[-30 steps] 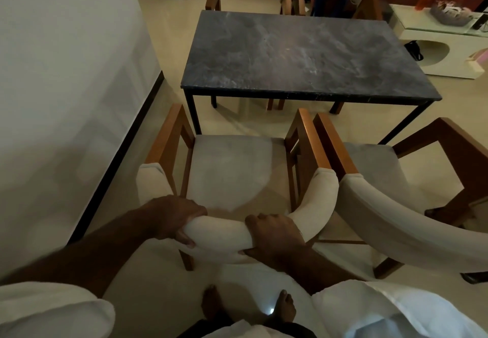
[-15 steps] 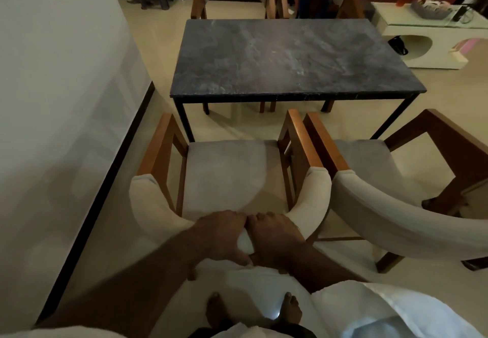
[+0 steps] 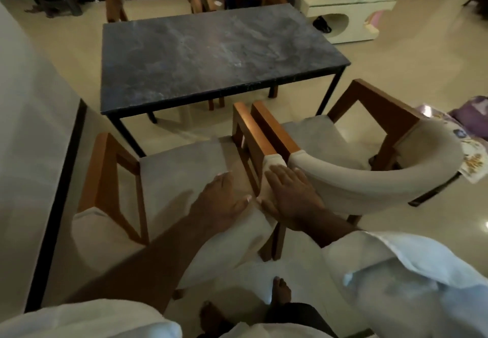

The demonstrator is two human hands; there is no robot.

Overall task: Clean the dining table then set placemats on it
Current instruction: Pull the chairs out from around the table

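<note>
- Two hands are being held flat with fingers straight, gripping nothing. The left hand (image 3: 221,203) is lying over the padded back of the near chair (image 3: 179,174). The right hand (image 3: 287,197) is resting on that back's right end, just beside the second chair (image 3: 369,179).
- Whether the left palm is actually pressing on the padding cannot be told.
- The dining table (image 3: 211,52) is standing in the upper middle of the frame, with placemats not yet laid on its dark stone top.
- The step in hand is being judged as shifting the near chair so that the table's near edge can be reached for wiping.
- That step is best done with the fingers curled round the padded rim and both sides drawn evenly, so that the chair is not being twisted into its neighbour.
- Care is being called for at mid-frame, where the two chairs' wooden armrests are standing almost touching.
- Movement is being hemmed in by the wall (image 3: 31,126) along the left of the frame, while open floor is lying at the right and lower right.
- A flowered cloth (image 3: 472,153) is lying at the right edge, behind the second chair; whether it is a placemat cannot be told.
</note>
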